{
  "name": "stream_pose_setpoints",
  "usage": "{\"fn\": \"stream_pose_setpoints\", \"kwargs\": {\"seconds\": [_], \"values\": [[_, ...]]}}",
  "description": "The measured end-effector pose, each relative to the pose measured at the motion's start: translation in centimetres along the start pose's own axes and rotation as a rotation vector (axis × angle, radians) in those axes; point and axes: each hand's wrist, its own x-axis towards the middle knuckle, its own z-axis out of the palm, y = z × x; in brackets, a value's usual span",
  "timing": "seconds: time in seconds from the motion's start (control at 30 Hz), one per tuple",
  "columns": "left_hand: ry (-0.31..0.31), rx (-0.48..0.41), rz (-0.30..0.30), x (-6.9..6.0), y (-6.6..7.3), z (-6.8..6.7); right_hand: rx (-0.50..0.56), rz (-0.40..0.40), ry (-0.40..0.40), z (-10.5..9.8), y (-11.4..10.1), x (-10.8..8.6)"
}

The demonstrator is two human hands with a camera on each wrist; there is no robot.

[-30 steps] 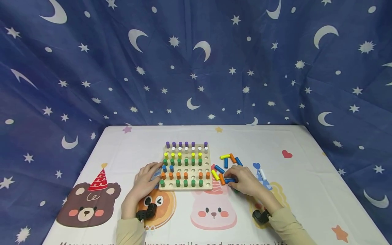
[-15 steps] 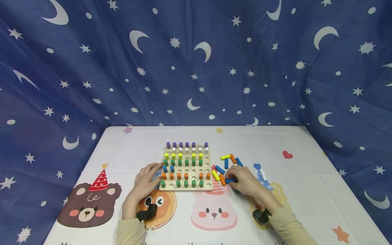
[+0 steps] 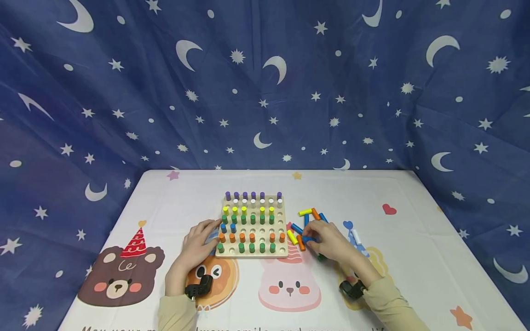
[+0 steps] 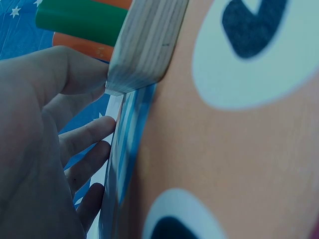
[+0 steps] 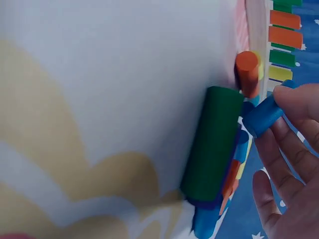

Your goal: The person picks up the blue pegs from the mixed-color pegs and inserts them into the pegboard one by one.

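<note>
A wooden pegboard (image 3: 245, 254) with rows of coloured pegs lies mid-table in the head view. At its left edge rests my left hand (image 3: 198, 246); in the left wrist view the thumb (image 4: 82, 72) touches the board's side and the other fingers are loosely extended. My right hand (image 3: 327, 239) is over the loose pegs to the right of the board. Between its thumb and fingers it pinches a blue peg (image 5: 264, 115), tilted in the right wrist view. A green peg (image 5: 212, 144) lies close beneath that hand, mostly covered in the head view.
Several loose pegs surround the right hand, among them a yellow peg (image 3: 291, 237), an orange peg (image 3: 301, 243) and another yellow peg (image 3: 305, 212). A white peg (image 3: 356, 236) lies farther right. Behind the table (image 3: 352, 188) hangs a blue curtain (image 3: 290, 115).
The right hand has shifted slightly away from the person, and the blue peg in its fingers has moved and tilted with it. The left hand and the board look unchanged.
</note>
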Motion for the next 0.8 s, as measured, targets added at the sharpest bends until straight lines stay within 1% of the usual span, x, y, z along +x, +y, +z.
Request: {"fn": "stream_pose_setpoints", "kwargs": {"seconds": [0.17, 0.3, 0.6, 0.8], "values": [[-0.005, 0.002, 0.003, 0.1, 0.1, 0.0, 0.058, -0.057, 0.008, -0.2, -0.3, 0.2], [-0.005, 0.010, 0.005, 0.1, 0.0, 0.0, 0.080, -0.091, 0.025, -0.3, -0.6, 0.5], [0.016, 0.021, 0.023, 0.0, -0.2, 0.1, 0.120, -0.102, 0.076, 0.0, -1.6, 1.5], [0.012, 0.017, 0.013, 0.1, -0.2, 0.2, 0.162, -0.116, 0.093, 0.1, -2.5, 2.0]]}}
